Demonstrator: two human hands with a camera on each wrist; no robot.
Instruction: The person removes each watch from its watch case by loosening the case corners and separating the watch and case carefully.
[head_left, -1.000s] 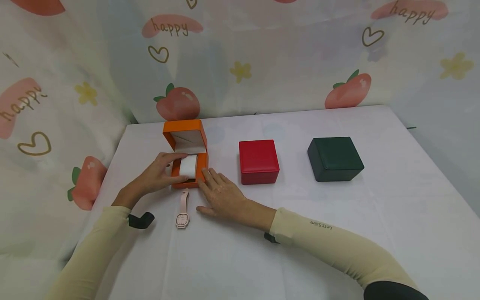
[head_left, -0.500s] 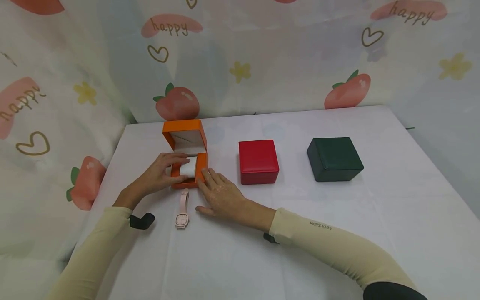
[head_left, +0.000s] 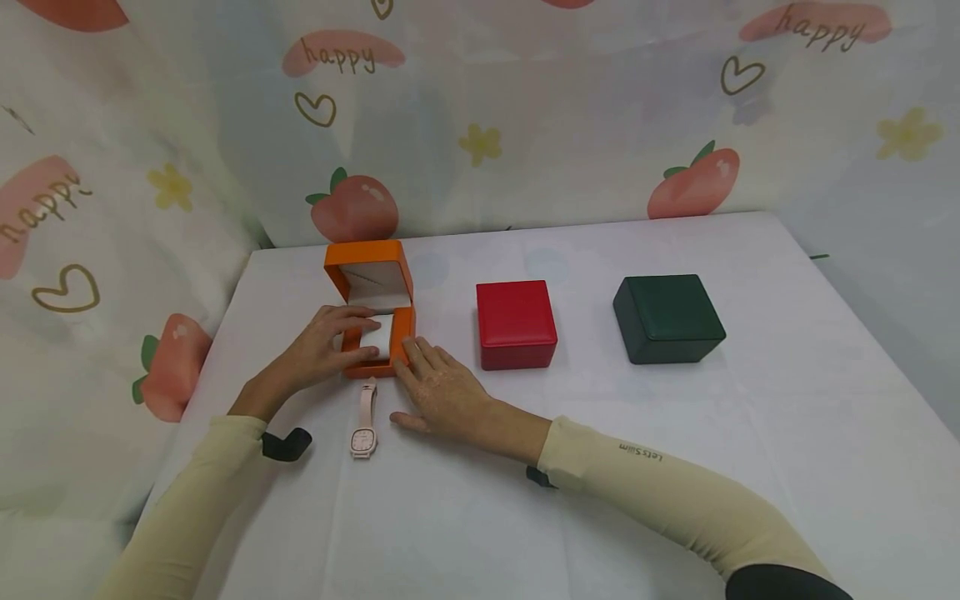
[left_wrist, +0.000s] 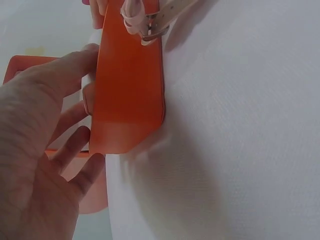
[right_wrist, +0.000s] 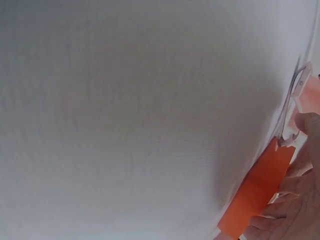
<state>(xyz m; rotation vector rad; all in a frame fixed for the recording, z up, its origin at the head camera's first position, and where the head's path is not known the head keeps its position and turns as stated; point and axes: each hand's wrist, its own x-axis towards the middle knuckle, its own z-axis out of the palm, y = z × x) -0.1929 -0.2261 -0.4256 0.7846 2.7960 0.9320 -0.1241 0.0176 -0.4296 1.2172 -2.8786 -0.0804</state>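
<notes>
An orange watch box (head_left: 363,252) stands on the table at the left with its lid raised. In its tray sits a white cushion (head_left: 382,339), partly hidden by my left hand (head_left: 307,352). The thumb and fingers of that hand reach into the box from the left and pinch the cushion. My right hand (head_left: 452,397), fingers stretched out, rests against the right side of the box. A pink wristwatch (head_left: 363,442) lies in front of the box; its strap buckle (left_wrist: 155,30) appears near the orange front wall in the left wrist view.
To the right of the orange box stand a closed red box (head_left: 516,321) and, farther right, a closed dark green box (head_left: 670,317). White cloth (head_left: 480,525) covers the table. A printed curtain (head_left: 547,142) hangs behind it and along the left side.
My left fingers have shifted slightly over the white cushion and now cover a little more of it. The right hand, the wristwatch and the boxes stay in place.
</notes>
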